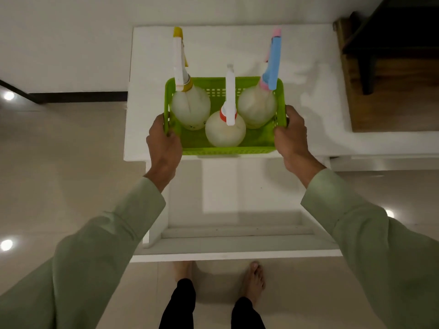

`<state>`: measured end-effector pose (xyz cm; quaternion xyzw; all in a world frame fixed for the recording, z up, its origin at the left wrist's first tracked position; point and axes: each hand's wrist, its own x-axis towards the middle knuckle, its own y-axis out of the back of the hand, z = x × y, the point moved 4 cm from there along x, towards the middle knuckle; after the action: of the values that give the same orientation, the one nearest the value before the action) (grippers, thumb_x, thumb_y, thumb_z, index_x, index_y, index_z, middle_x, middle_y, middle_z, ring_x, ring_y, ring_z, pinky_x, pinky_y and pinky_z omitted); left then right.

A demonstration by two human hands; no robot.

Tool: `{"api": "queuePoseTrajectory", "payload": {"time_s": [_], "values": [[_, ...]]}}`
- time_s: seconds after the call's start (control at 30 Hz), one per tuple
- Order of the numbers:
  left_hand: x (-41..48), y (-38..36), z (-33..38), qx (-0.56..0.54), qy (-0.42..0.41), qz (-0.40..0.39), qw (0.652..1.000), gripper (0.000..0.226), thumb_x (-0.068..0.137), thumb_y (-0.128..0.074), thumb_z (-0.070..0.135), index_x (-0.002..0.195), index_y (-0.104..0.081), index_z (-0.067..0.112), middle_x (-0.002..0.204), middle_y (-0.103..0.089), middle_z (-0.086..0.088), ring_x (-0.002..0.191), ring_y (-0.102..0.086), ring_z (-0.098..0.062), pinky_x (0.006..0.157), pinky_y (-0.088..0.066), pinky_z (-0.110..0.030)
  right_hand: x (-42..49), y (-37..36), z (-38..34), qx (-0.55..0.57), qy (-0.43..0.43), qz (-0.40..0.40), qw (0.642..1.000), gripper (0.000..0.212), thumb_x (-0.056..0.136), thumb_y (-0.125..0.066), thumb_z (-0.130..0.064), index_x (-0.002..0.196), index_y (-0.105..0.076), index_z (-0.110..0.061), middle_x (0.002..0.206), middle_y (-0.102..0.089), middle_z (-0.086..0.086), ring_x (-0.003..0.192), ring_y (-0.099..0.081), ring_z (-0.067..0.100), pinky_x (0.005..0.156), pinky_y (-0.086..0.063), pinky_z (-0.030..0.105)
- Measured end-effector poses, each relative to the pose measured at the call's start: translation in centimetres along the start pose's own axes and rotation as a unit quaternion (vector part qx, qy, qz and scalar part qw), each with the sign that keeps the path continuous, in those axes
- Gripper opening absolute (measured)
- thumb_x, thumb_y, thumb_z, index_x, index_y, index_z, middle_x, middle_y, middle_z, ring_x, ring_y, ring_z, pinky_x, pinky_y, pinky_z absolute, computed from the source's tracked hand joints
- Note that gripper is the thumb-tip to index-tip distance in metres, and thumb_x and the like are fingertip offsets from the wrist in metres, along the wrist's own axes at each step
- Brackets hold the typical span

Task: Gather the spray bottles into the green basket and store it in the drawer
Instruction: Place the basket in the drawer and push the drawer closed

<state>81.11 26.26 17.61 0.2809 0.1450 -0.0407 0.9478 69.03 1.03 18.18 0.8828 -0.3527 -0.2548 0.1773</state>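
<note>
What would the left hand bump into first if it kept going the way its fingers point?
The left hand already grips the green basket; pushing on, probably the yellow-topped spray bottle inside.

Glossy beige floor tiles [59,162], marked by round light reflections [8,95], are bordered by a white wall [59,43], with dark wooden furniture [392,67] seen at right.

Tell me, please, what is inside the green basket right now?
Three spray bottles stand in the green basket: yellow-nozzled, white-nozzled with a red collar, and blue-and-pink-nozzled. The bottles hide the floor beneath them.
</note>
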Motion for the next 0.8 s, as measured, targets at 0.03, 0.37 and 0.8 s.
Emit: {"api": "queuePoseTrajectory", "payload": {"time_s": [0.03,0.37,0.8], "values": [[-0.7,0.1,-0.3,0.0,0.0,-0.004,1.0,0.051,0.089,-0.034,-0.005,0.127,-0.059,0.018,0.1,-0.06,-0.002,0.08,-0.055,-0.015,0.06,-0.044,-0.02,-0.6,0.4,0.3,-0.002,0.002,0.003,1.0,0.043,0.074,-0.033,0.01,0.093,-0.055,-0.022,0.071,-0.052,-0.001,0.064,-0.045,0.018,0.041,-0.031,0.012],[-10.1,1.4,-3.0,-0.043,-0.01,-0.066,0.997,0.063,0.092,-0.041,-0.007,0.143,-0.05,0.028,0.114,-0.066,-0.002,0.1,-0.06,-0.019,0.082,-0.054,-0.034,-8.4,4.5,5.6,0.019,0.006,0.006,1.0,0.048,0.078,-0.04,0.014,0.11,-0.062,-0.015,0.078,-0.057,-0.006,0.073,-0.052,0.015,0.06,-0.044,0.025],[-15.4,1.1,-9.5,-0.094,0.082,-0.139,0.982,0.061,0.089,-0.047,-0.012,0.136,-0.055,0.027,0.105,-0.074,-0.007,0.093,-0.071,-0.017,0.068,-0.057,-0.019,-14.6,4.5,14.1,0.037,-0.036,0.003,0.999,0.047,0.079,-0.044,0.017,0.112,-0.061,-0.013,0.08,-0.058,0.001,0.07,-0.05,0.017,0.061,-0.043,0.034]]}}
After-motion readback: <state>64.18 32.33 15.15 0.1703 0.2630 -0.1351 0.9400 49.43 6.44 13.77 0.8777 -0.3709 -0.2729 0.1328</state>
